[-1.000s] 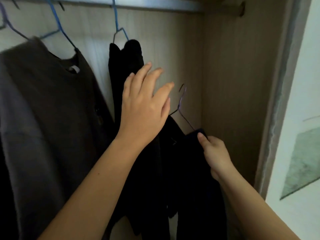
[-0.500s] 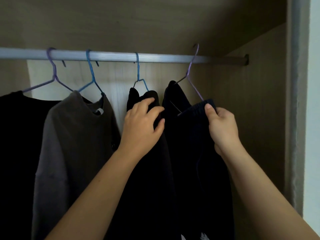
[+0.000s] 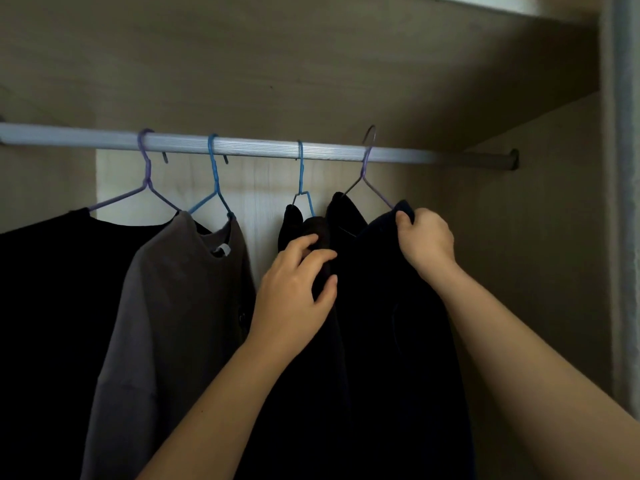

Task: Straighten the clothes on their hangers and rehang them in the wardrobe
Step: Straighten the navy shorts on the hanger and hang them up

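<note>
A silver rail (image 3: 259, 147) runs across the wardrobe. My right hand (image 3: 426, 237) grips the right shoulder of a dark navy garment (image 3: 391, 306) on a purple wire hanger (image 3: 367, 168), whose hook sits over the rail. My left hand (image 3: 298, 278) holds a fold of the black garment (image 3: 294, 220) hanging on the blue hanger (image 3: 301, 181) just to the left. The two dark garments touch each other.
Further left hang a grey top (image 3: 166, 306) on a blue hanger (image 3: 214, 181) and a black top (image 3: 45, 289) on a purple hanger (image 3: 147, 174). The wardrobe's side wall (image 3: 536, 254) and door frame (image 3: 620, 202) stand close on the right.
My right hand lifted the navy garment's hanger up and its hook went onto the rail. My left hand closed on the neighbouring black garment. The view tilted upward.
</note>
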Available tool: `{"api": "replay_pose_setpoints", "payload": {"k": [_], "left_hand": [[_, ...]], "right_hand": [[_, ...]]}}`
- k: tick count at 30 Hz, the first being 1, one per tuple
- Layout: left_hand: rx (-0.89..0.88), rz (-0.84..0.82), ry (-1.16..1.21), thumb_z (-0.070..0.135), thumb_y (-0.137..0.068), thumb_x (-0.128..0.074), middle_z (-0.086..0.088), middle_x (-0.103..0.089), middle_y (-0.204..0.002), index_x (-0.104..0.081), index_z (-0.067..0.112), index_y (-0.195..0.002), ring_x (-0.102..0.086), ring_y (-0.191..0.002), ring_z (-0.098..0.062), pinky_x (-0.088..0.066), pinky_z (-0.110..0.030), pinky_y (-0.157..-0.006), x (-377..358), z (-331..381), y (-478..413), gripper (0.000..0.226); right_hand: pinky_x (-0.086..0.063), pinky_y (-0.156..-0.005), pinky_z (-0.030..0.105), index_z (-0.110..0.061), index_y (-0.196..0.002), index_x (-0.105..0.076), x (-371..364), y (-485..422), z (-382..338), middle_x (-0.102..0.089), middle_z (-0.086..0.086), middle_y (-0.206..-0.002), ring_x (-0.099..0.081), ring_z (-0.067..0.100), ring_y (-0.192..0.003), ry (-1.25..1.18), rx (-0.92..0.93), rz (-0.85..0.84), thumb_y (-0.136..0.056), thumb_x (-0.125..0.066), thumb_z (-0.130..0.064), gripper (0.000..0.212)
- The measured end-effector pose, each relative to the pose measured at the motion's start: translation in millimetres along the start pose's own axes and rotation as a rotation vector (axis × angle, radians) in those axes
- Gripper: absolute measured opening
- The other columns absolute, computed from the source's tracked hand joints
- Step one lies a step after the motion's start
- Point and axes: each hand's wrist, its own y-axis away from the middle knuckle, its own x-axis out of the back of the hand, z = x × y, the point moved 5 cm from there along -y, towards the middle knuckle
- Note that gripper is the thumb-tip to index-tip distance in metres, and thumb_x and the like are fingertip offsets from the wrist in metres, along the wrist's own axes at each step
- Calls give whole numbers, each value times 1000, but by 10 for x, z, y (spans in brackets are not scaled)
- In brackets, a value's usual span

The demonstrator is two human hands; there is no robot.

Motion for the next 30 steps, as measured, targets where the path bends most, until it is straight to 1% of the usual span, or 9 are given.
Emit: {"api": "replay_pose_setpoints", "payload": {"k": [4, 7, 11, 14, 17, 21, 23, 26, 30], "left_hand": [[41, 2, 9, 23, -85, -58, 4, -42, -138, -56, 20, -120, -42, -125, -12, -32, -23, -96, 3, -13, 45, 35], [54, 4, 23, 23, -85, -58, 4, -41, -138, -54, 20, -122, -41, -126, -13, -34, -24, -96, -2, 5, 78, 38], [73, 3, 63, 23, -84, -59, 5, -40, -137, -52, 22, -123, -42, -124, -13, -40, -26, -96, -41, 34, 135, 40], [107, 26, 156, 20, -82, -61, 5, -40, -135, -52, 22, -122, -44, -122, -13, -40, -26, -96, -87, 42, 222, 41], [134, 37, 210, 18, -83, -61, 4, -41, -134, -48, 21, -126, -44, -123, -14, -39, -26, -97, -184, 90, 340, 45], [143, 49, 178, 16, -82, -61, -2, -42, -134, -43, 19, -131, -42, -125, -17, -32, -23, -97, -330, 192, 497, 52], [143, 62, 149, 14, -82, -62, -6, -43, -132, -40, 18, -133, -44, -123, -20, -34, -25, -95, -387, 220, 578, 56], [179, 70, 133, 15, -81, -63, -8, -44, -132, -35, 15, -136, -46, -121, -22, -39, -30, -94, -467, 231, 691, 62], [236, 48, 133, 17, -80, -64, -11, -43, -133, -33, 12, -136, -47, -121, -24, -42, -36, -95, -582, 243, 849, 65]], "right_hand": [[-34, -67, 31, 2, -103, -54, -83, 80, 130, -60, 20, -105, -57, 37, -97, 73, -8, -35, -97, -36, -31, 38], [-33, -65, 30, 0, -102, -53, -61, 117, 206, -54, 13, -90, -55, 32, -87, 85, -13, -33, -97, -37, -32, 36], [-30, -49, 30, -5, -95, -49, 72, 190, 296, -45, 1, -71, -47, 24, -71, 124, 20, 5, -96, -40, -32, 28], [-43, -56, 34, -4, -103, -47, 153, 341, 355, -57, 11, -84, -57, 30, -76, 198, 117, 16, -96, -41, -28, 25], [-36, -57, 29, -3, -114, -44, 210, 570, 439, -58, 17, -104, -56, 31, -82, 233, 177, -13, -95, -44, -22, 26], [-40, -67, 29, -7, -125, -39, 322, 936, 610, -51, 14, -120, -57, 32, -99, 271, 202, -81, -92, -49, -24, 39], [-39, -65, 27, -7, -123, -44, 471, 1131, 696, -53, 12, -114, -58, 30, -95, 306, 256, -5, -91, -52, -24, 38], [-37, -58, 23, -4, -109, -53, 731, 1444, 826, -58, 12, -96, -61, 27, -77, 344, 362, 144, -88, -52, -22, 28], [-30, -59, 18, -9, -102, -47, 917, 1884, 1033, -52, 8, -91, -50, 18, -75, 386, 493, 198, -88, -44, -16, 16]]}}
